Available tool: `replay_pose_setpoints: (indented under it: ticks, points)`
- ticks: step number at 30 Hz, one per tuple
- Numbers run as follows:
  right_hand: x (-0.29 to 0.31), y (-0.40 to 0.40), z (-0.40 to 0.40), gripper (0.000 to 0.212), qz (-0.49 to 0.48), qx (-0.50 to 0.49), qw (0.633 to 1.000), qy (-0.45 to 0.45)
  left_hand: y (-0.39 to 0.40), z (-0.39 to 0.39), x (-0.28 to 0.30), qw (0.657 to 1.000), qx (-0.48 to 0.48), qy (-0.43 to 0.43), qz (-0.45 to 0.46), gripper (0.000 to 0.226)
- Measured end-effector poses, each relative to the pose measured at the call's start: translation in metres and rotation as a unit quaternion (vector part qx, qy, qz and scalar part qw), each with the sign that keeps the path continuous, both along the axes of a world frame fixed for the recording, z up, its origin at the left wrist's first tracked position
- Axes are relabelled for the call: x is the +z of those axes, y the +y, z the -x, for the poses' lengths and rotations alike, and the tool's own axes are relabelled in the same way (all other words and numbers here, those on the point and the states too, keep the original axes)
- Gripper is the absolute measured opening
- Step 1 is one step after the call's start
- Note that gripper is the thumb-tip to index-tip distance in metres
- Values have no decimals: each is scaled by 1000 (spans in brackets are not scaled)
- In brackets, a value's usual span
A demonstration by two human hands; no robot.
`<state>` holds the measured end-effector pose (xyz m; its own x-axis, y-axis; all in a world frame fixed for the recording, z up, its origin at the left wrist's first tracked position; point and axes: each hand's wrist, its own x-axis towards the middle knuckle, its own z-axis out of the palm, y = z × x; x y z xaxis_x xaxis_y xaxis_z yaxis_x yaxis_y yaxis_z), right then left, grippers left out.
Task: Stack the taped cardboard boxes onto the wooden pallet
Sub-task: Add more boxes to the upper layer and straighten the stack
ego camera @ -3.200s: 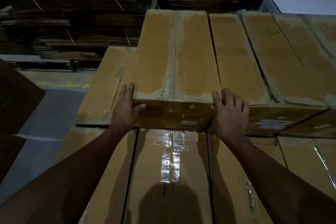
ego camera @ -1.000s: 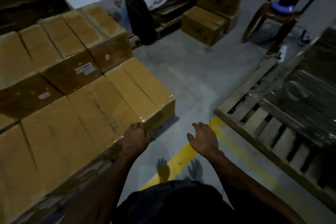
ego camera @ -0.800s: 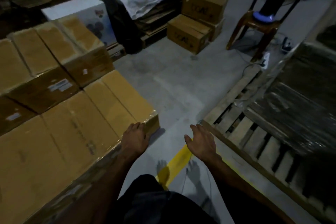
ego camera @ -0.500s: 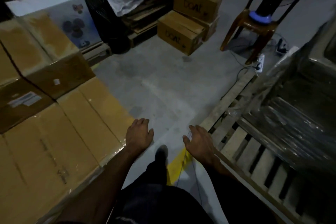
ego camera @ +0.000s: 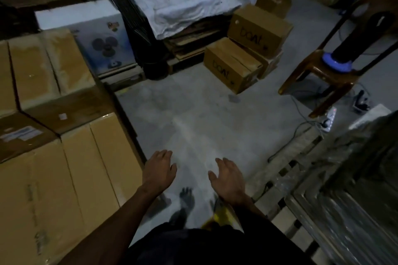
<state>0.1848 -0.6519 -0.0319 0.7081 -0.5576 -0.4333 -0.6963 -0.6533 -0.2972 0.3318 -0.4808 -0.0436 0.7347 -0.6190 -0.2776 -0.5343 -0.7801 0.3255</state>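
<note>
The stack of taped cardboard boxes (ego camera: 71,170) fills the left side, with a higher row (ego camera: 43,66) behind it. My left hand (ego camera: 160,169) hovers just past the stack's right edge, fingers relaxed, holding nothing. My right hand (ego camera: 228,178) hangs open over the grey floor, also empty. A wooden pallet (ego camera: 295,180) lies at the right, carrying a plastic-wrapped load (ego camera: 353,189). The pallet under the box stack is hidden.
Two brown boxes marked "boat" (ego camera: 232,69) sit on the floor ahead. A brown plastic chair (ego camera: 323,71) with a dark fan base stands at the right, beside a power strip and cables (ego camera: 329,120). A white fan carton (ego camera: 101,36) and cloth-covered pile (ego camera: 185,4) lie behind.
I have turned right, away from the stack. My left hand has come off the box corner and both hands now hang free over the floor.
</note>
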Motion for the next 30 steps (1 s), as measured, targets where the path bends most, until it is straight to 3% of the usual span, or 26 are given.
replay_pose_setpoints:
  ticks: [9, 16, 19, 24, 30]
  points:
    - [2, -59, -4, 62, -17, 180, 983, -15, -23, 73, 0, 983, 178, -10, 32, 56]
    - [4, -31, 2, 60, -27, 367, 930, -18, 12, 161, 22, 943, 332, -18, 33, 53]
    - [9, 17, 6, 56, -30, 446, 894, -40, 57, 202, 24, 908, 419, -20, -1, 41]
    - [18, 117, 22, 52, -39, 569, 818, -69, 133, 278, 20, 828, 561, -15, -24, 59]
    - [21, 248, 70, 55, -31, 697, 714, -62, 223, 393, 7, 710, 704, -15, 5, 65]
